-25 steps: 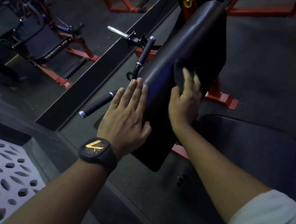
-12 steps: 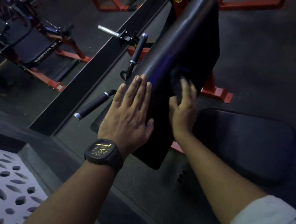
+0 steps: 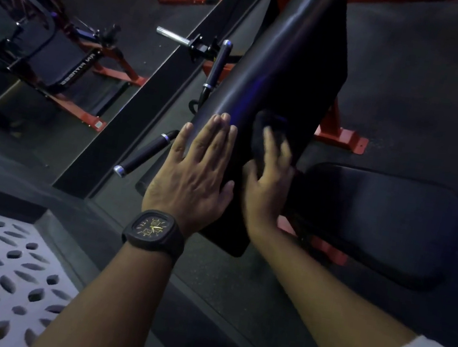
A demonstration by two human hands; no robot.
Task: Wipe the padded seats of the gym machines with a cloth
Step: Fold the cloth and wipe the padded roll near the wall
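Head view: right hand (image 3: pixel 267 185) — fingers flat, pressing dark cloth (image 3: pixel 262 123) on back pad (image 3: pixel 283 62) — has slid lower since a second ago. Left hand (image 3: pixel 192 173) flat, steadying pad. Stroke underway; seat (image 3: pixel 378 219) likely next.

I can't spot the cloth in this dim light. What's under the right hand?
Under the right hand a dark cloth peeks out ahead of it, pressed against the long black pad. How far the cloth runs beneath the palm is covered by the hand.
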